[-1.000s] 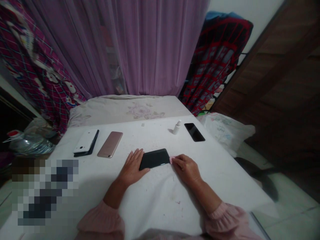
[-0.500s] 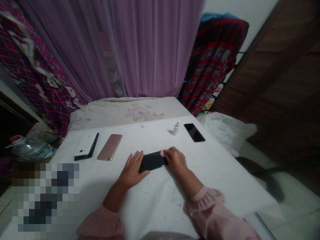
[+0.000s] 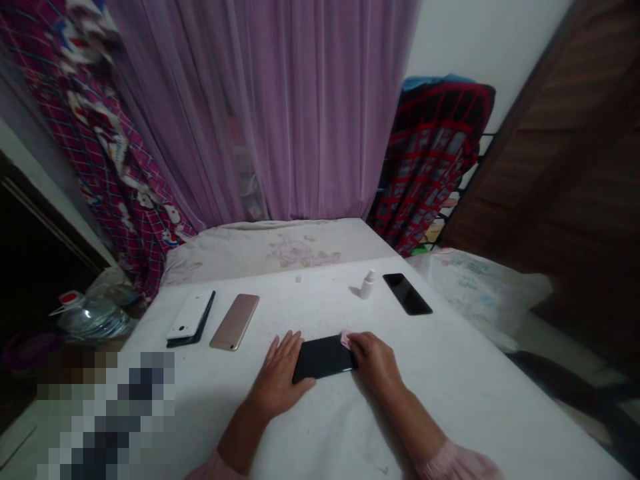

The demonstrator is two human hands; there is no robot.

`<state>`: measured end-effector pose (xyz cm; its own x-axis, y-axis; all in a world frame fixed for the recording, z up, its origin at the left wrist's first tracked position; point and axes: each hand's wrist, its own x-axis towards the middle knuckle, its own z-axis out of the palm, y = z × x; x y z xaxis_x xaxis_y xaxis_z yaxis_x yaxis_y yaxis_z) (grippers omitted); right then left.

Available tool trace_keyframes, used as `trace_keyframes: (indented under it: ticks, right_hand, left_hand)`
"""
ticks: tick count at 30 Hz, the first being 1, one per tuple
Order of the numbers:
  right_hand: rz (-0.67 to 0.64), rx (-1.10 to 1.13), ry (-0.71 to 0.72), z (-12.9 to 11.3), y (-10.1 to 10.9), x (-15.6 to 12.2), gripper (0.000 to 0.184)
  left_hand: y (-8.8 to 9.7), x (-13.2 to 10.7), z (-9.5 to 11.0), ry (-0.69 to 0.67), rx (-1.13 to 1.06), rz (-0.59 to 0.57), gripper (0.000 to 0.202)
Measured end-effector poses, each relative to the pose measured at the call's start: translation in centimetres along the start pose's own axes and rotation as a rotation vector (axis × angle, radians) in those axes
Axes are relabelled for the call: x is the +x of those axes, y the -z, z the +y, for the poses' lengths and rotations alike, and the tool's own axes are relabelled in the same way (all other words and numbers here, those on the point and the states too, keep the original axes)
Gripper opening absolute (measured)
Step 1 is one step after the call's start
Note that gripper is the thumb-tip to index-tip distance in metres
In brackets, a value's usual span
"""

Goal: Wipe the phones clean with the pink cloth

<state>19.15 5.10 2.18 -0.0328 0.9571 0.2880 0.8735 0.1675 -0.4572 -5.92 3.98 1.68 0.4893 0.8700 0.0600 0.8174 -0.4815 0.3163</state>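
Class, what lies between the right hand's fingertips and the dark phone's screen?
In the head view, a pink cloth, pinched by the right hand at a corner of the dark phone.

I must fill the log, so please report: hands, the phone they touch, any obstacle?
Left hand on left end of black rectangular phone. Right hand pinching small pink cloth at phone's far right corner. White bottle upright beyond, not in the way.
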Motion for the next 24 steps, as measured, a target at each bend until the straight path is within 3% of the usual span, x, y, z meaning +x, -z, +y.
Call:
trace_keyframes:
  ticks: [4,7,17,20,24]
  right_hand:
    - [-0.014,-0.06,-0.021,-1.1,-0.4,2.5,0.025]
    - [-0.009,-0.072,-0.02,-1.4,-0.4,2.9,0.025]
    - [0.04,0.028,-0.091,0.0,1.1,-3.5,0.027]
    - [0.006,0.01,-0.105,-0.3,1.2,-2.5,0.027]
    - [-0.03,-0.062,-0.133,-1.5,0.6,0.9,0.026]
  left_hand:
    - [0.6,0.0,0.4,0.026,-0.008,-0.037,0.073]
    - [0.7,0.1,1.0,0.072,0.001,-0.029,0.073]
    - [-0.8,0.0,0.5,0.029,0.022,0.09,0.071]
    - [-1.0,0.0,0.2,0.008,0.027,0.084,0.071]
    - [-0.8,0.0,0.2,0.005,0.035,0.075,0.07]
